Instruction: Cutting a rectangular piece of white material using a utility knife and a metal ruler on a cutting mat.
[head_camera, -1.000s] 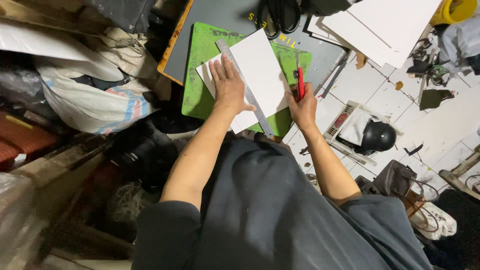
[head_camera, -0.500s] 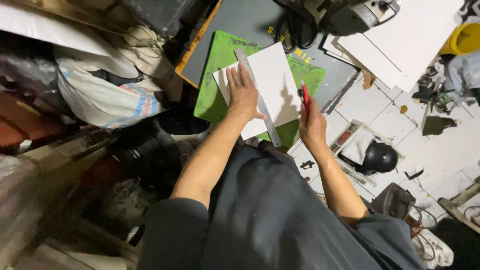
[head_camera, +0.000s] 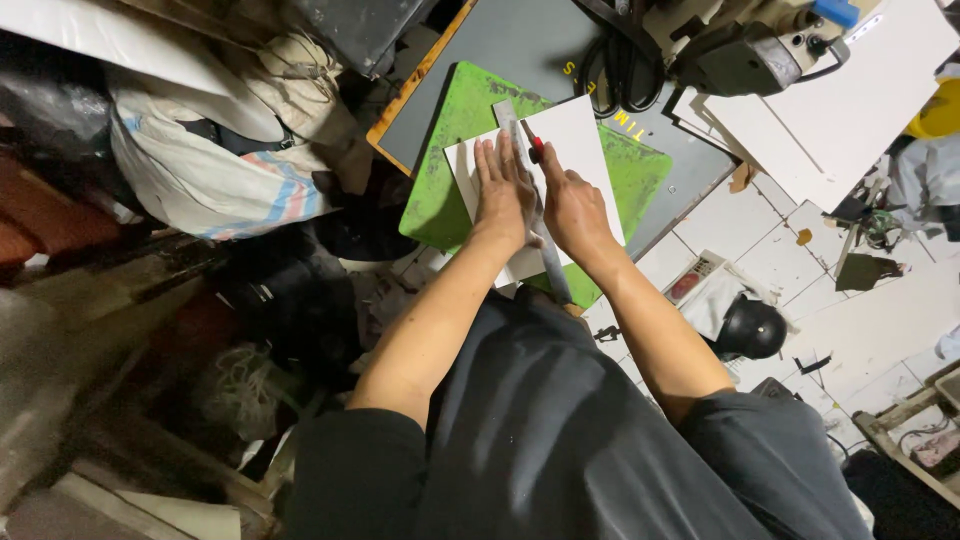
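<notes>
A white sheet lies on a green cutting mat that rests on a grey board. A metal ruler runs lengthwise across the sheet. My left hand presses flat on the ruler and sheet, fingers stretched out. My right hand sits just right of the ruler, gripping a red-handled knife whose tip meets the sheet near the ruler's far end.
A white sack with blue and red stripes lies to the left. White panels and a dark machine are at the upper right. A black helmet sits on the tiled floor.
My right hand has moved from the sheet's right edge in to the ruler, carrying the red knife to its far end. My left hand stays pressed on the ruler.
</notes>
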